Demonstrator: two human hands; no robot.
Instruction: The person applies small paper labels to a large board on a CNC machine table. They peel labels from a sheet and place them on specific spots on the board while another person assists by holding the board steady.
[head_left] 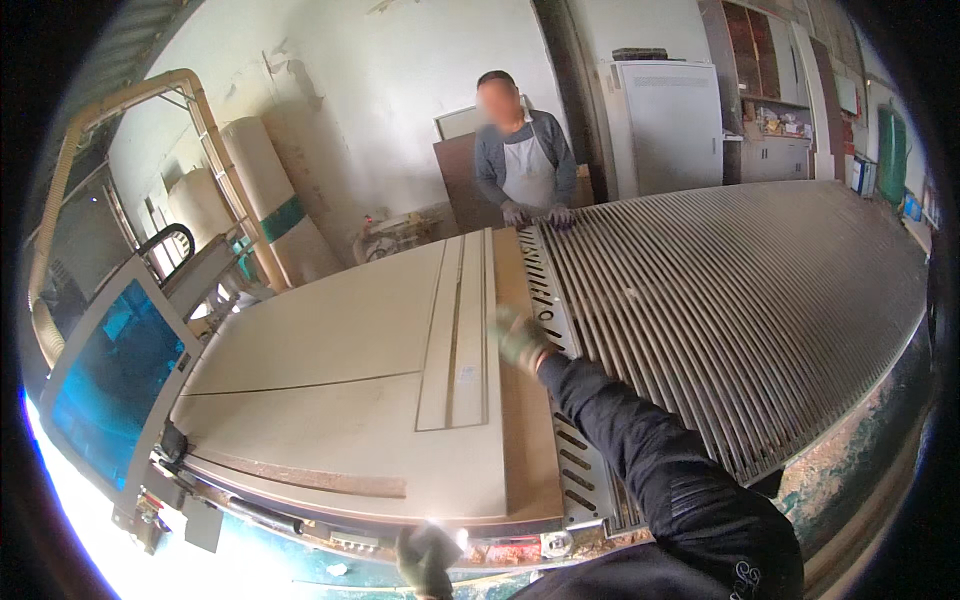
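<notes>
Right arm (pixel 655 430) outstretched, gloved right hand (pixel 520 338) forward, left hand (pixel 424 562) low

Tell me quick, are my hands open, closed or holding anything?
Left hand: at a small grayish thing; can't tell whether it's held.
Right hand: blurred near the right edge of the pale panel; can't tell open or closed.

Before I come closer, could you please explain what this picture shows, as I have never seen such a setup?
This single view comes from a camera worn on a person's head, looking down. That person's gloved right hand is by the edge of cut cream panels, which lie on a brown board; whether it grips anything is unclear. The left hand, at bottom, seems to touch a pale piece too washed out to identify. A ribbed table stretches right, a blue-windowed machine part stands left, a co-worker across.
</notes>
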